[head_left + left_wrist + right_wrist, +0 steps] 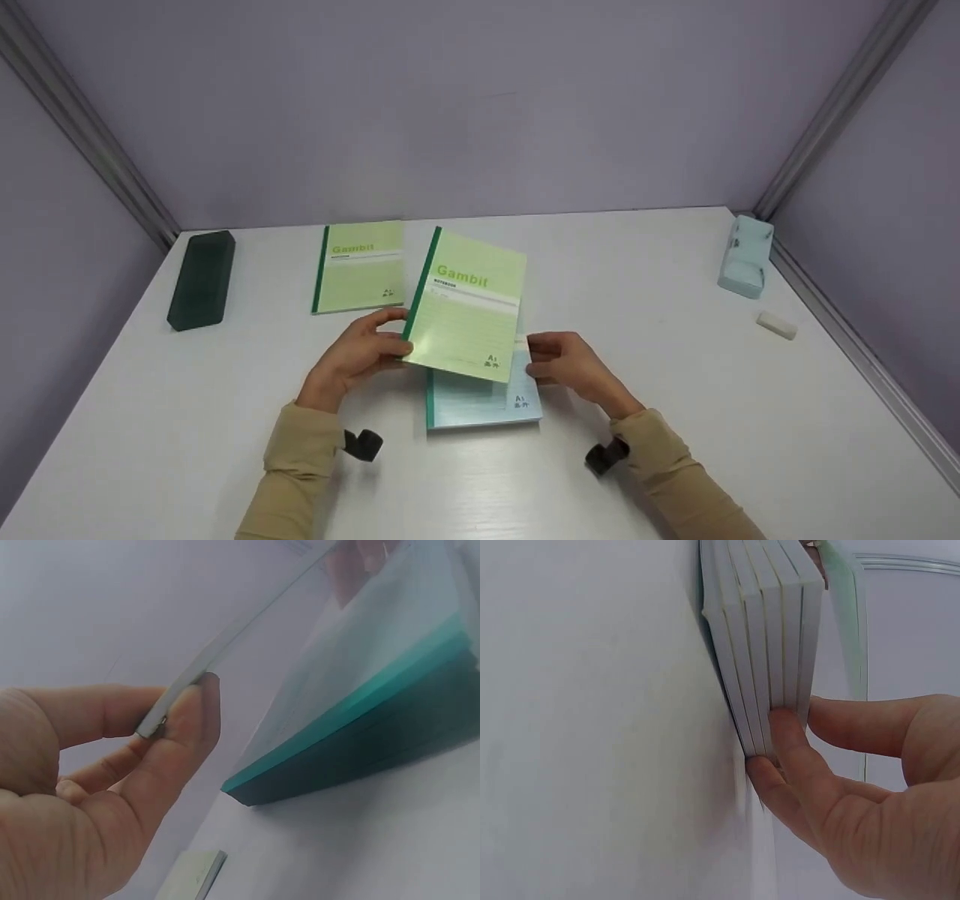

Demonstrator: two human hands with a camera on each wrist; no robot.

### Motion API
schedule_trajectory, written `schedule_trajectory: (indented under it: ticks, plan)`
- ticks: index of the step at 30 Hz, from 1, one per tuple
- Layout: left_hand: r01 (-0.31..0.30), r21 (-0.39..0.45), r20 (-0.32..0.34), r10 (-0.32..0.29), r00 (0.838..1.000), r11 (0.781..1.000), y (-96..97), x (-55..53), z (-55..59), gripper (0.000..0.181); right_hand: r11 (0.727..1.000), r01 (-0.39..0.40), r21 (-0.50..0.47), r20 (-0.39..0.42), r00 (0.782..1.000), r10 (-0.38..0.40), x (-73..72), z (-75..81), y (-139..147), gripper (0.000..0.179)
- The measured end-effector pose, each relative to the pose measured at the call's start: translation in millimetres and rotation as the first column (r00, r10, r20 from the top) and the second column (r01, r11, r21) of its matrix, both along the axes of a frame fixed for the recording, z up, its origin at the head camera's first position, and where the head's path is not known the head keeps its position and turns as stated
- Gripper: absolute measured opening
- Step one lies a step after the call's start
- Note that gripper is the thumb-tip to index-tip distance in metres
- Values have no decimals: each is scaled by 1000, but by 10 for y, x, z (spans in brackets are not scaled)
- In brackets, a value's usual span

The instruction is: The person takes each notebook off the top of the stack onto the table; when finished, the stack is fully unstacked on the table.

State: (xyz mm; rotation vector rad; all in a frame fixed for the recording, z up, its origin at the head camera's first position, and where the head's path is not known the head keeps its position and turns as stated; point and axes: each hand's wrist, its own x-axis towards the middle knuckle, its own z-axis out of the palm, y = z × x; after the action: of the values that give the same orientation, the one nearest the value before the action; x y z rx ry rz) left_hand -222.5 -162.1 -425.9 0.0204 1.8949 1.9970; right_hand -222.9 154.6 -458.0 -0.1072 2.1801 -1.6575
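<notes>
My left hand (356, 356) pinches a light green notebook (465, 307) by its lower left corner, thumb on the cover and fingers beneath. This notebook is raised and tilted over a stack of notebooks (469, 405) with a light blue top cover, hiding much of it. In the left wrist view, the raised notebook's thin edge (225, 645) stands apart from the stack's green spines (352, 742). My right hand (574, 367) grips the stack's right side. The right wrist view shows its fingers (802, 772) against the page edges, with the thumb at the top cover.
A second green notebook (364, 274) lies at the back, left of the raised one. A dark green case (201, 281) is at the far left. Toward the far right are a light blue case (746, 259) and a white eraser (777, 325). Walls enclose the table's back and sides.
</notes>
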Motion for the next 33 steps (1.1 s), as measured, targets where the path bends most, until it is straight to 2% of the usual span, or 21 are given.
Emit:
schedule_trajectory:
  ticks: [3,11,22,26,33]
  plan:
    - [-7,18,-9,7,1000,1000,5,-106,29,57,1000,-17,-15,-7,1000,17,0,-3,6,51]
    - [-84,65,4,84,996,994,29,-383,62,56,999,-26,-24,-7,1000,26,-3,1,2,51]
    - [-202,92,81,195,978,975,53,-727,19,53,1000,-10,7,-17,1000,10,-9,26,-7,50]
    - [-225,102,99,215,971,969,75,-835,-7,53,1000,-10,9,-25,1000,10,-21,16,1,50]
    - [-225,92,126,213,969,970,126,-971,-75,56,1000,-25,-7,-33,999,24,-8,-21,14,50]
